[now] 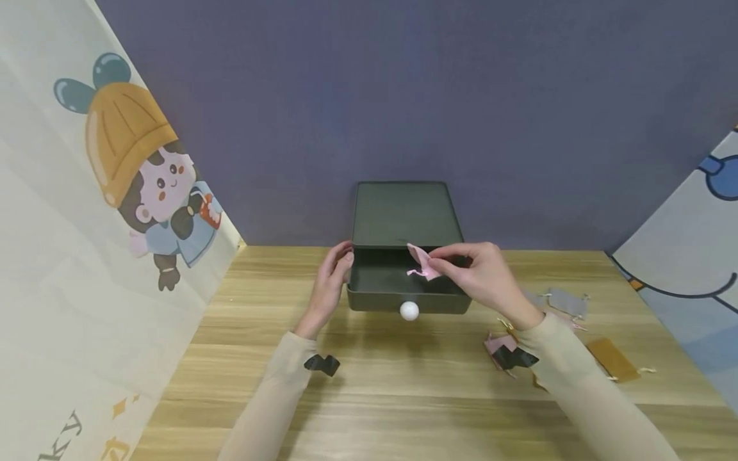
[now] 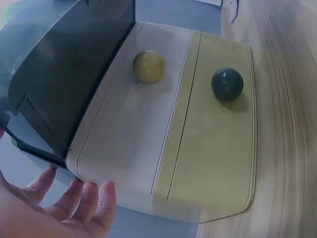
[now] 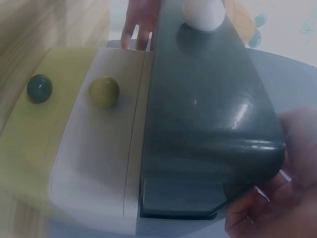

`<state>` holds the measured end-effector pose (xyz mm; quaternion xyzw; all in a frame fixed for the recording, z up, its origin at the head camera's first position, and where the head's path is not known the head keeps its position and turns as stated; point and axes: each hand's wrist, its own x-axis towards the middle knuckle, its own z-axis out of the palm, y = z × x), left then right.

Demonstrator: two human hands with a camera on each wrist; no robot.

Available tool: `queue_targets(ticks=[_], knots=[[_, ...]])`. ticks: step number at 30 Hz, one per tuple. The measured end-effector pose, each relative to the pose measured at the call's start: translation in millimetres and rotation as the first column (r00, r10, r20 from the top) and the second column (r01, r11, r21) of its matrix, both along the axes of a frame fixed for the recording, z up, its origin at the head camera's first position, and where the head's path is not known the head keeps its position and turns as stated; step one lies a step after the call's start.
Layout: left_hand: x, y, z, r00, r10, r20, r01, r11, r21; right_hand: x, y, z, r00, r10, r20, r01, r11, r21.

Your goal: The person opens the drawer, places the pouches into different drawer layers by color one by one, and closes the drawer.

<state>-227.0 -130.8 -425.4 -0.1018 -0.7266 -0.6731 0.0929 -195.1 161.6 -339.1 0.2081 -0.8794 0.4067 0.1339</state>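
Observation:
A small pink drawstring pouch (image 1: 425, 262) hangs over the pulled-out top drawer (image 1: 377, 301), pinched between thumb and fingertips of my right hand (image 1: 481, 272). The dark green drawer has a round white knob (image 1: 409, 311). My left hand (image 1: 327, 288) rests against the left side of the unit; in the left wrist view its fingers (image 2: 89, 198) touch near the corner below the open drawer. In the right wrist view, my right hand (image 3: 292, 183) is partly hidden behind the drawer, and the pouch is not visible there.
Below are a white drawer (image 2: 124, 119) with a yellowish knob and a yellow-green drawer (image 2: 213, 148) with a dark knob. Several pouches lie right on the wooden table, including a grey one (image 1: 567, 302), an orange one (image 1: 614, 360) and a pink one (image 1: 497, 344). A dark wall stands behind.

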Motion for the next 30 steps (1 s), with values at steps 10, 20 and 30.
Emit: queue_targets(ticks=[10,20,30], knots=[[1.7,1,1.6,1.000,0.002,0.004,-0.002,1.000,0.010,-6.7,-5,0.0,1.000,-0.003,-0.022,0.004,0.999,0.050],[0.4,0,-0.4,1.000,0.004,0.005,-0.004,1.000,0.015,-10.0,-13,-3.4,0.997,-0.007,-0.071,0.015,0.993,0.116],[-0.6,0,-0.3,1.000,0.006,-0.001,-0.006,1.000,0.009,-12.6,-14,-2.7,0.998,-0.021,-0.059,0.031,0.984,0.178]])
